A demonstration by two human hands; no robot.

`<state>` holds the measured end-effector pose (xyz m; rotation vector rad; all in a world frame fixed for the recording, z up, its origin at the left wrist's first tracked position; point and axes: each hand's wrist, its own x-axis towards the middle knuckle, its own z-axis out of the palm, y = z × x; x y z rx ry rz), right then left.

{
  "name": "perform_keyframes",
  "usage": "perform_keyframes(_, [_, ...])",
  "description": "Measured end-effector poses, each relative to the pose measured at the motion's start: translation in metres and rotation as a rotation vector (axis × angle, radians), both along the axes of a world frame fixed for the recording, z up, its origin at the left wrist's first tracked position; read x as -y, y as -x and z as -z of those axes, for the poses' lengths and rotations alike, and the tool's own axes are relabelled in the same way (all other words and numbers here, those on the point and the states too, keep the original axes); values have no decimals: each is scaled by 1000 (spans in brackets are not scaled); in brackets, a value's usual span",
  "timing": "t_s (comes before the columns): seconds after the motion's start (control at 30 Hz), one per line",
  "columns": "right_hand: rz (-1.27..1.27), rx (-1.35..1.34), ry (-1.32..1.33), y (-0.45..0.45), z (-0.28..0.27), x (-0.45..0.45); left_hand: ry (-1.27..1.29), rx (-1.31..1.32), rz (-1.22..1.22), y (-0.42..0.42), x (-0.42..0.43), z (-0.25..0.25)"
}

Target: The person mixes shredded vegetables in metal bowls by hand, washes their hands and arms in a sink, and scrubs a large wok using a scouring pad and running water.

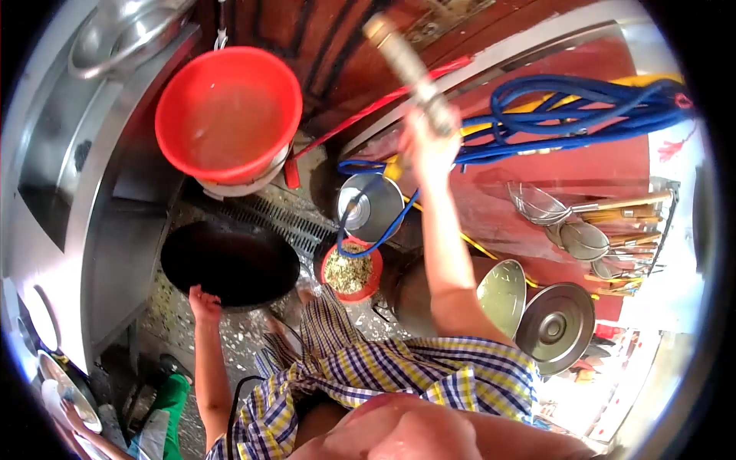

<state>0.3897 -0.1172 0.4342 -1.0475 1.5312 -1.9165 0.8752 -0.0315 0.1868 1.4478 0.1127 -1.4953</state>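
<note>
My left hand (205, 303) is closed on the near rim of a large black wok (230, 264), held over the floor at the left. Raised at upper centre, my right hand (431, 142) is wrapped round a long pale tool (406, 65), blurred by motion, whose far end is brownish. Blue hose loops (590, 115) hang on the red wall just right of that hand. Below it stands a metal pot (372, 207), and a red bowl (353, 270) of chopped yellowish-green bits sits on the floor between my arms.
A red basin (228, 115) of cloudy liquid stands beyond the wok, beside a steel counter (115, 184). Strainers (586, 239) hang at right above a round lid (555, 328). A floor grate (284, 222) lies mid-view. Another person's green-clad leg (170, 410) shows lower left.
</note>
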Motion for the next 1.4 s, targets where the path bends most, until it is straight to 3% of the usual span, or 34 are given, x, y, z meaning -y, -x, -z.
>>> perform_keyframes(0.07, [130, -110, 214, 61, -53, 46, -7, 80, 19, 7, -7, -17])
perform_keyframes(0.17, [171, -342, 95, 131, -100, 104, -112, 186, 45, 12, -22, -51])
perform_keyframes(0.23, [214, -477, 90, 146, -126, 118, -27, 225, 30, 7, -33, -54])
perform_keyframes(0.27, [403, -782, 149, 175, -113, 139, 29, 268, 26, 6, -38, -60])
perform_keyframes(0.3, [404, -771, 147, 188, -106, 153, 30, 279, 26, 9, -39, -68])
perform_keyframes(0.37, [655, -965, -201, 206, -96, 166, 90, 394, 86, 19, -43, -84])
perform_keyframes(0.43, [659, -702, -430, 207, -79, 157, 81, 473, 128, 29, -44, -106])
perform_keyframes(0.5, [335, -344, -635, 233, -49, 170, 83, 549, 177, 38, -43, -127])
perform_keyframes(0.57, [551, -353, -77, 188, -35, 142, 149, 652, 231, 48, -48, -147])
perform_keyframes(0.6, [425, -485, 102, 171, -39, 99, 139, 713, 286, 58, -50, -163])
perform_keyframes(0.63, [253, -431, 115, 149, -34, 57, 112, 750, 307, 63, -54, -172])
perform_keyframes(0.73, [-125, -752, 119, 94, 68, -48, 104, 971, 418, 54, -77, -175])
perform_keyframes(0.77, [-620, -256, -240, 83, 149, -77, 118, 1055, 426, 36, -80, -164])
perform_keyframes(0.8, [-774, -298, -608, 80, 156, -122, 98, 1175, 464, 15, -100, -154])
perform_keyframes(0.83, [-942, 385, -683, 80, 234, -157, 80, 1295, 504, 3, -108, -147])
perform_keyframes(0.9, [-584, 380, -1064, 89, 228, -202, 16, 1439, 552, 7, -122, -157])
perform_keyframes(1.0, [-240, 757, -1001, 133, 268, -211, -67, 1659, 648, 28, -122, -187])
perform_keyframes(1.07, [6, 898, -997, 129, 247, -207, -115, 1696, 696, 39, -127, -220])
perform_keyframes(1.13, [-55, 1028, -949, 139, 285, -219, -129, 1931, 858, 53, -117, -199])
perform_keyframes(1.17, [-63, 1086, -995, 141, 289, -226, -104, 1925, 865, 62, -109, -188])
perform_keyframes(1.23, [-66, 1172, -988, 150, 289, -259, -35, 1848, 1207, 83, -77, -180])
perform_keyframes(1.3, [0, 1202, -940, 153, 291, -294, 38, 1573, 1405, 117, -58, -176])
perform_keyframes(1.4, [149, 1274, -903, 162, 283, -350, -83, 1575, 1709, 180, -35, -155])
